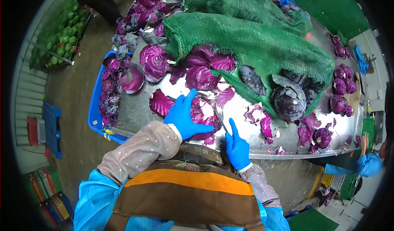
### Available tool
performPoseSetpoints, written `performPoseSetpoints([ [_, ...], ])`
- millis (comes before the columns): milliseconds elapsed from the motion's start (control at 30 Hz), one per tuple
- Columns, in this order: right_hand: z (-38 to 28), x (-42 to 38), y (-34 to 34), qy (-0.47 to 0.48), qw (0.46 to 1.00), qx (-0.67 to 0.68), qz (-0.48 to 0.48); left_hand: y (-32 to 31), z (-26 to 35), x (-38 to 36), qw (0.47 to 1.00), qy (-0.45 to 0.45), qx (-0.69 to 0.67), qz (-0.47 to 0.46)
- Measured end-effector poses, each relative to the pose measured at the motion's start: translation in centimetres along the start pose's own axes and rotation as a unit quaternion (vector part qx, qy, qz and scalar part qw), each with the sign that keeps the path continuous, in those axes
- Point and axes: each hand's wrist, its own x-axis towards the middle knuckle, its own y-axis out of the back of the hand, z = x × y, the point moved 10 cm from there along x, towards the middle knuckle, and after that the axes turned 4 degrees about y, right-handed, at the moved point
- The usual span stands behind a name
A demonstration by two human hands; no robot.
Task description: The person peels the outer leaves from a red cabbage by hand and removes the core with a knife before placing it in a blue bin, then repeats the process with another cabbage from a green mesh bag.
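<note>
As I watch through the head camera from afar, my left grip (186, 115), gloved in blue, is clasped on a red cabbage (204, 113), thumb across its near side and fingers spread along its left, presumably to keep it from rolling. My right grip (237, 150) looks closed on a knife (221, 117), though the handle is hidden from me; the blade slants up against the cabbage's right side, so I judge the left hand is set opposite to brace it and keep clear of the edge. Just left of the left grip lies a loose leaf (161, 103), and farther left a blue tub (94, 115) stands by the bench (137, 118), heaped with leaves, likely there so peelings have a short way to go. Beyond both grips sprawls a green mesh bag (254, 38); dark cabbages (289, 103) sit at its mouth, beyond and right of the right grip, probably to be within reach. Nearer that grip, a pale-centred scrap (255, 113) rests on the metal. Far to its right, smooth purple heads (339, 104) cluster apart, seemingly to stay separate from the leaf litter.
</note>
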Motion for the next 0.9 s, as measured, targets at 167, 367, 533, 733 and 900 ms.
performPoseSetpoints([
  [167,2.8,1.3,-4.5,-0.051,0.963,0.251,0.077,-0.6,-0.8,-0.4,0.998,0.034,-0.037,0.039],
  [367,2.1,0.8,-0.5,-0.062,0.882,0.461,0.068,-0.7,0.1,-1.2,0.999,0.024,-0.015,0.024],
  [533,-2.2,6.8,2.3,0.129,0.977,0.145,0.086,-0.8,1.0,-1.4,0.999,-0.012,-0.013,0.035],
  [733,-0.1,7.8,0.1,-0.084,0.946,0.219,-0.224,-1.1,1.7,-2.3,0.995,0.056,0.070,-0.042],
  [900,0.7,7.5,-0.2,-0.099,0.947,0.241,-0.187,-1.4,2.3,-1.8,0.992,0.048,0.102,-0.051],
])
